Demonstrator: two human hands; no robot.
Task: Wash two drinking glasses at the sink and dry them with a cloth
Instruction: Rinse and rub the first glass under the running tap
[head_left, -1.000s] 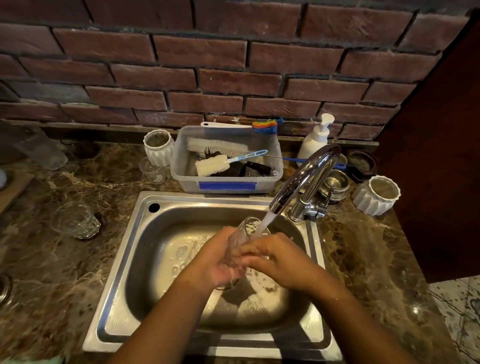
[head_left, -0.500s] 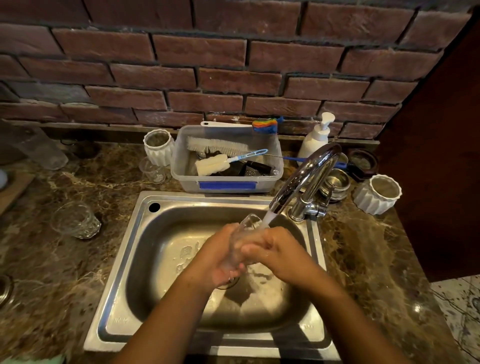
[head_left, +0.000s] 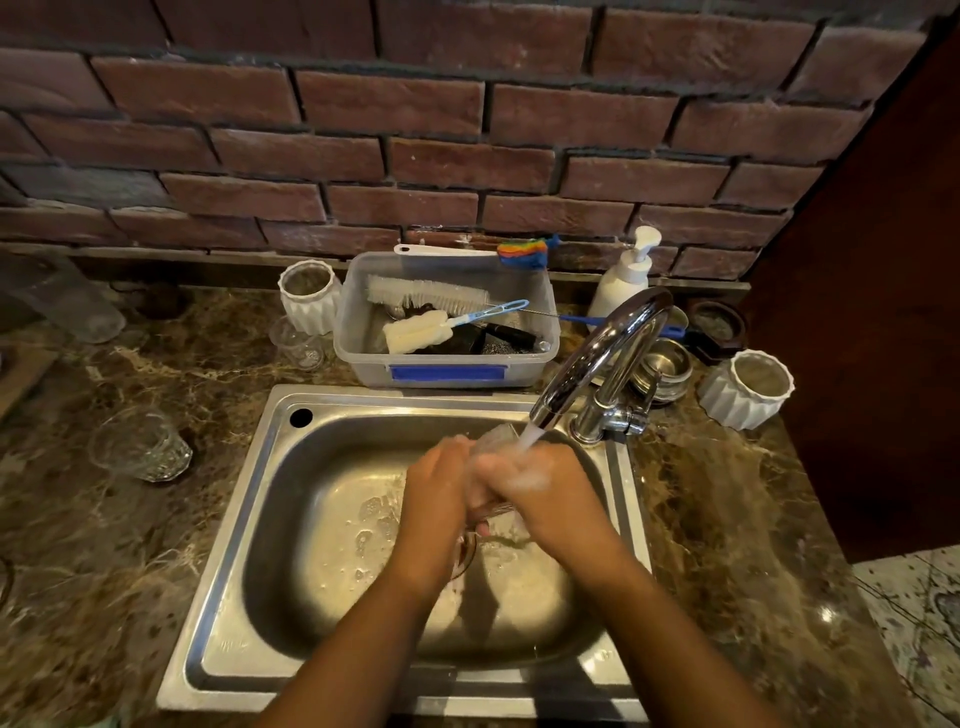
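**Rinsing the first glass under the tap**

The left hand (head_left: 441, 488) is wrapped around the body of a clear drinking glass (head_left: 496, 439), fingers closed on it. The right hand (head_left: 535, 488) is clasped over the same glass from the other side, soapy foam on its knuckles. Only the rim of the glass shows above the hands; it is tilted toward the spout.

The glass is held over the basin of the steel sink (head_left: 322, 519), directly under the water stream (head_left: 527, 436) from the chrome faucet (head_left: 608, 353).

Handling, as a judgement: the glass is rigid, light and breakable, and wet soap will make it slippery. Hold it around the body with the full palm, not by the rim, and keep it low over the basin.

A second glass (head_left: 140, 447) stands on the marble counter (head_left: 156, 571), well left of the sink. Behind the sink sit a plastic tub (head_left: 447, 374) of brushes and a soap pump bottle (head_left: 626, 275). No drying cloth is clearly visible.
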